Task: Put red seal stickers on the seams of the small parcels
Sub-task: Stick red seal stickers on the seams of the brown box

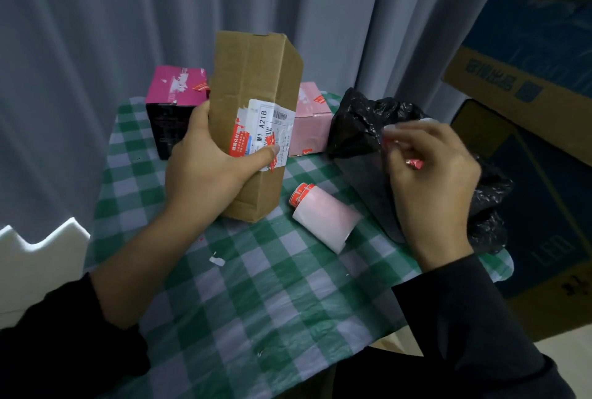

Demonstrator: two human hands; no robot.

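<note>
A home packing corner: gingham tablecloth (256,286), grey curtains (128,14), stacked cartons (528,88).

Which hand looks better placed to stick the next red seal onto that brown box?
The right hand, probably: it pinches a red sticker and is otherwise free. The left hand grips the brown box, holding it upright on the table.
</note>
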